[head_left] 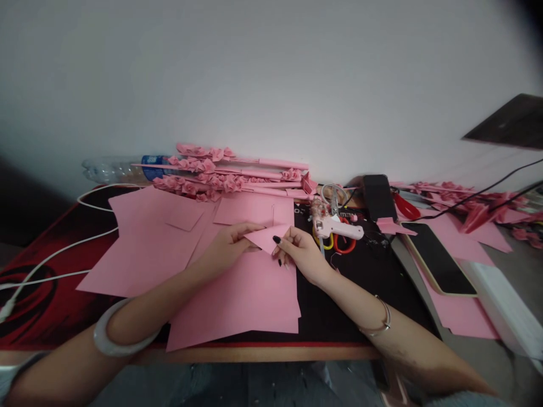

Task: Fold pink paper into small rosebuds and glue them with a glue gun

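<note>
Between my two hands is a small piece of pink paper (268,237), folded to a triangle-like shape with its point towards me. My left hand (232,243) grips its left corner, thumb below and fingers above. At the right corner, my right hand (299,251) pinches the paper, with the dark-nailed thumb lying on its face. Beneath the hands spread large pink paper sheets (241,305). More pink sheets (148,243) lie to the left, with a small pink square (185,220) on top.
Pink paper flowers on stems (263,174) lie along the wall beside a plastic bottle (114,168). A glue gun (339,228) rests over scissors (345,246) to the right. Farther right are two phones (379,195), (441,260) and a white box (504,305). White cables (59,246) cross the left side.
</note>
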Motion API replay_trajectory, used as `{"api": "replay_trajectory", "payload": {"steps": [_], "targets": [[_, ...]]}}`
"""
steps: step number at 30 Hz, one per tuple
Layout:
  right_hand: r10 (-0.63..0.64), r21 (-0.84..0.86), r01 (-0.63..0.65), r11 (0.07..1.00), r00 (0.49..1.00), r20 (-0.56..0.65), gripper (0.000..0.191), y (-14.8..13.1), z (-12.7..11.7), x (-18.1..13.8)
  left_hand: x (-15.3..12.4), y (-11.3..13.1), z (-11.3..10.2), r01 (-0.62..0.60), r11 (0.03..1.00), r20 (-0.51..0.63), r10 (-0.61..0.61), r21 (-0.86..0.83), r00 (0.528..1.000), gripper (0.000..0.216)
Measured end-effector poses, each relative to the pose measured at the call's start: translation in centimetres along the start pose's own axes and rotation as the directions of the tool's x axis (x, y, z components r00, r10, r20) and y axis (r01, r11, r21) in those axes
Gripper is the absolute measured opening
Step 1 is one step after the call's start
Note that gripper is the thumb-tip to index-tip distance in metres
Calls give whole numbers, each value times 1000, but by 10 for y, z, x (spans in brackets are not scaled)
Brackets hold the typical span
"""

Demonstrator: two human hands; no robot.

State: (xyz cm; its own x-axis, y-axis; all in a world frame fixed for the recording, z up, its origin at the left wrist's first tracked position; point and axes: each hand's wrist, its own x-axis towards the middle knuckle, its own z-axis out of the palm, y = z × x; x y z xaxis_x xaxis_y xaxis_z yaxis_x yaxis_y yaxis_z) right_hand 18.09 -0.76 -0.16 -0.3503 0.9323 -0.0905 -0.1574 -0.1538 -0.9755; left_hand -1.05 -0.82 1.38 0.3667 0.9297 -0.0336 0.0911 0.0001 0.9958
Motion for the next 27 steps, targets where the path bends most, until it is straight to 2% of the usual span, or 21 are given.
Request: {"api": "replay_trajectory", "payload": {"steps": [5,14,21,27], "targets": [[-1,1,1,1000,1000,-22,28,0,0,-1,0,0,0,95,994,71,-92,-50,993,41],[6,-4,-6,1000,999,-53,30,0,1,-2,3,-12,-6,144,982,156,-125,-120,980,44],[-7,-3,7,1000,998,-56,27,1,1,-2,5,-16,-8,147,978,156,-124,-150,980,42],[0,-5,-1,1000,998,-58,26,0,2,-3,5,-11,-7,179,969,157,-153,-170,976,41]]}}
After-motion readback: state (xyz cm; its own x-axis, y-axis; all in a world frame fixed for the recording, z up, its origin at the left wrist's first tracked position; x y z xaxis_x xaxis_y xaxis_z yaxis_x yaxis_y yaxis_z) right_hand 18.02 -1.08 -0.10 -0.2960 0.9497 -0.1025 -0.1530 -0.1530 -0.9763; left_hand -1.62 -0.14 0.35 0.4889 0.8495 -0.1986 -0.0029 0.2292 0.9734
